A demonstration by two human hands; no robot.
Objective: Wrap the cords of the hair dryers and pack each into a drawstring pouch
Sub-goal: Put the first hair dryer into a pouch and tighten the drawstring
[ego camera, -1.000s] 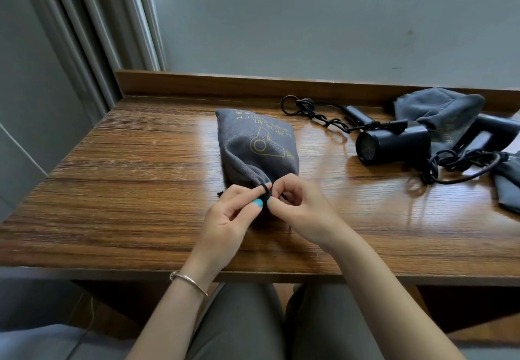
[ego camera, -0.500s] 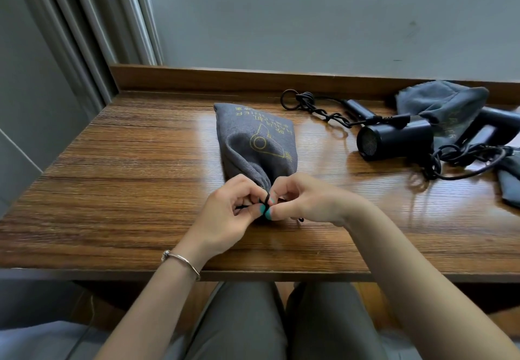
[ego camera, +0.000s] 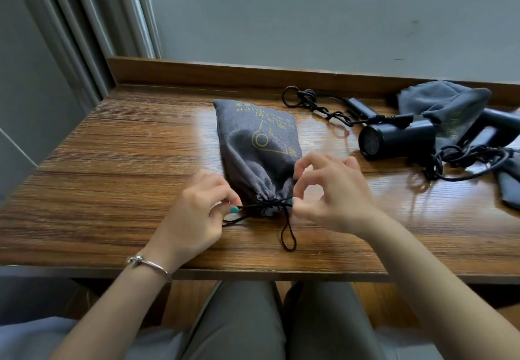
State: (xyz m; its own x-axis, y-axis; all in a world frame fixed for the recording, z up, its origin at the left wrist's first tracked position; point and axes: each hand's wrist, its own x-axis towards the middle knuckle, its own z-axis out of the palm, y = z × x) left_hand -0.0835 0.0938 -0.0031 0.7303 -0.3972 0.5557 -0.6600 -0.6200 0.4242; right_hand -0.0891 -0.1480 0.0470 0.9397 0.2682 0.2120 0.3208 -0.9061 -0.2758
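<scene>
We saw the grey drawstring pouch (ego camera: pixel 254 146) lying filled on the wooden tabletop (ego camera: pixel 121 162), its gathered neck pointing to 6 o'clock, toward the person. The black drawstring (ego camera: pixel 264 205) was tied tight across this neck, and one loop (ego camera: pixel 288 236) of it lay on the wood toward 6 o'clock. The left hand (ego camera: pixel 194 216), at 9 o'clock of the neck, pinched one end of the drawstring in its grip. The right hand (ego camera: pixel 332 193), at 3 o'clock of the neck, pinched the other end between thumb and forefinger, the other fingers raised. At 2 o'clock from the pouch lay a black hair dryer (ego camera: pixel 396 139) with its loose cord (ego camera: pixel 464 160), and behind it a second grey pouch (ego camera: pixel 441 101).
</scene>
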